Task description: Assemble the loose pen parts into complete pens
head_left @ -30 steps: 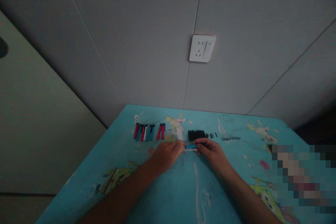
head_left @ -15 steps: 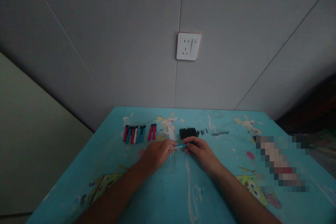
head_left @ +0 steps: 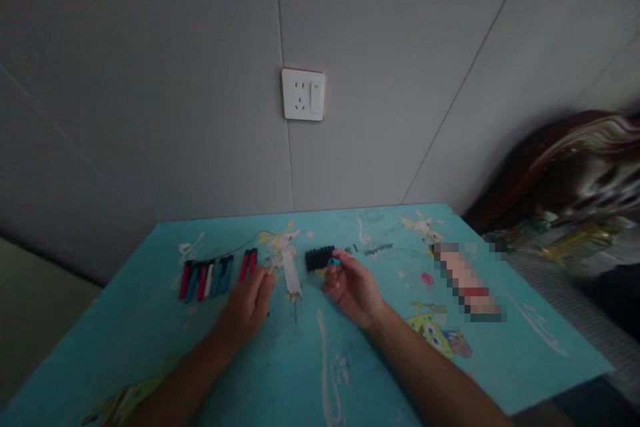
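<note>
Holding, right hand: right hand (head_left: 353, 287) raised over the table, thumb and fingertips closed on a small blue tube (head_left: 334, 262); one round end of it faces the camera, the rest hidden by the fingers.
Holding, left hand: left hand (head_left: 249, 302) low over the table, fingers drawn together on a thin white stick (head_left: 271, 267); only a short tip shows above the thumb, blurred.
Gap between hands: well apart, tube and stick not touching.
White rods: loose bundle of white rods (head_left: 291, 271) on the tabletop between the two hands, long side running away from the person.
Black parts: tight row of black caps (head_left: 320, 259) just beyond the right hand, partly covered by its fingers; small black pieces (head_left: 353, 249) to their right.
Dark coils: thin line of small dark coil-like bits (head_left: 379, 249) farther right; too small to make out singly.
Pens: dark-topped pens (head_left: 202, 280) side by side at far left, in red, blue and white; two red pens (head_left: 253, 261) stand off as a pair, just beyond the left hand.
Table: light blue top (head_left: 295, 367), worn, with cartoon prints (head_left: 433, 335) and pale scuffs.
Right side: pixelated patch (head_left: 467, 280) on the tabletop, contents unreadable; dark carved furniture (head_left: 545, 163) beyond.
Wall: grey panels (head_left: 200, 113), white socket plate (head_left: 304, 95) above the table.
</note>
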